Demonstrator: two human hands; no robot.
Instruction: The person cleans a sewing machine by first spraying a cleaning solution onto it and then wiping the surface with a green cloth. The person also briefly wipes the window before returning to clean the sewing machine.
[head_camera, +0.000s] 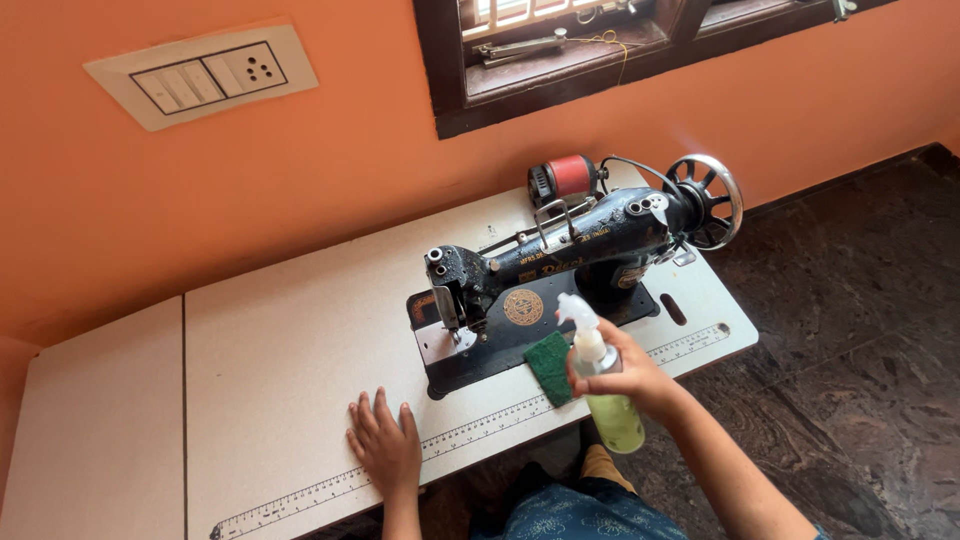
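Observation:
My right hand (640, 378) grips a spray bottle (606, 400) with a white trigger head and yellow-green liquid, its nozzle turned toward the black sewing machine (560, 255). A green scrub pad (549, 366) lies on the machine's black base, just left of the bottle. My left hand (385, 443) rests flat with fingers spread on the white table top (290, 370), near the printed ruler strip along the front edge. It holds nothing.
A red motor (566, 178) and a spoked handwheel (712, 198) sit at the machine's back right. An orange wall with a switch panel (203, 75) and a dark window frame (600, 50) rises behind. Dark stone floor (850, 330) lies to the right.

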